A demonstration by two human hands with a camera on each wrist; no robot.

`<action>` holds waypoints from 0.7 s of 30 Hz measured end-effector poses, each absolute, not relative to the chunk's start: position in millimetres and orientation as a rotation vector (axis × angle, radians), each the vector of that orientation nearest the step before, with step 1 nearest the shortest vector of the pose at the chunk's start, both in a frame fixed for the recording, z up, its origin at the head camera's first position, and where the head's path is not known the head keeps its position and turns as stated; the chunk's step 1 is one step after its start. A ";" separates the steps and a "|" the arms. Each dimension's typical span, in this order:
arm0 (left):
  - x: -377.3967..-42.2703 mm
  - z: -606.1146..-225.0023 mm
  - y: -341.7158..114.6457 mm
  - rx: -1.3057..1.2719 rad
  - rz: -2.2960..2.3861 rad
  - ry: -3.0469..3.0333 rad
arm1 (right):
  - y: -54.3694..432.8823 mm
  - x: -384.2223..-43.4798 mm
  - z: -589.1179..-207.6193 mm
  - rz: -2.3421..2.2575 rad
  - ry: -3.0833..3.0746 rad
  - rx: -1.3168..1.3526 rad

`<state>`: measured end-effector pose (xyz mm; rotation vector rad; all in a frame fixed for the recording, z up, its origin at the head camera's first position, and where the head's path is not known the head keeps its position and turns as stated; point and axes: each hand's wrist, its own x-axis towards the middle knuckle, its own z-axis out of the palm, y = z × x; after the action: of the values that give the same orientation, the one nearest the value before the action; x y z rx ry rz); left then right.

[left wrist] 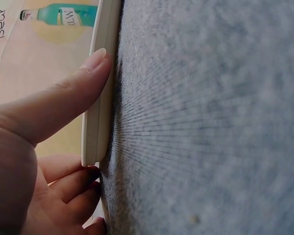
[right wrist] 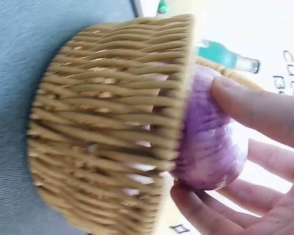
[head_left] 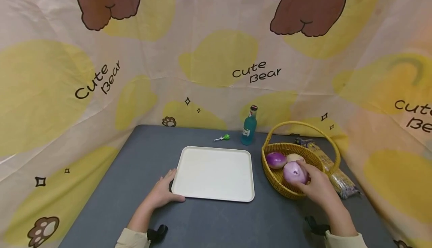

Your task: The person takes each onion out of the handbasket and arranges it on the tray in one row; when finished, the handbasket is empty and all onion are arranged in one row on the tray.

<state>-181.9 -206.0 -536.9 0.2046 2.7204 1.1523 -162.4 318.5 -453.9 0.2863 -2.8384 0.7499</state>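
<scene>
My left hand [head_left: 162,191] holds the front left corner of a white rectangular tray [head_left: 213,175]. The thumb [left wrist: 83,81] lies against the tray's front edge while the fingers bend around its left side. Over the right part of a yellow woven basket [head_left: 281,188], my right hand [head_left: 315,183] grips a purple onion [head_left: 295,172] between thumb and fingers. From the right wrist, this onion [right wrist: 210,137] shows at the basket's rim, partly hidden by the weave. A darker purple onion [head_left: 276,160] and a pale round vegetable [head_left: 294,158], partly covered, lie inside the basket.
Behind the tray lies a green lollipop [head_left: 227,137] with a white stick. A blue-green bottle [head_left: 248,128] stands upright at the table's back. To the basket's right is a clear, patterned plastic packet [head_left: 344,184]. A printed cloth [head_left: 209,60] hangs around the grey table [head_left: 216,225].
</scene>
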 end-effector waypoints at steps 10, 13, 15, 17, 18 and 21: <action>-178.5 -537.8 -206.3 0.164 1.177 2.686 | 304.7 -163.2 -441.0 0.760 -2.695 0.371; -178.7 -537.6 -206.4 0.148 1.176 2.681 | 299.2 -164.5 -439.1 0.772 -2.683 0.388; -179.3 -537.5 -206.5 0.150 1.178 2.681 | 294.9 -165.6 -435.8 0.796 -2.691 0.388; -180.1 -537.7 -206.7 0.154 1.180 2.682 | 290.4 -166.8 -432.7 0.816 -2.702 0.387; -180.5 -537.8 -206.8 0.159 1.182 2.683 | 288.0 -167.5 -431.2 0.832 -2.704 0.390; -180.9 -537.8 -206.9 0.167 1.181 2.684 | 281.1 -169.3 -427.4 0.859 -2.712 0.403</action>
<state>-180.9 -206.9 -537.8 0.1666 2.6841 1.1811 -169.3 281.1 -427.4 0.4035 -2.7122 0.8593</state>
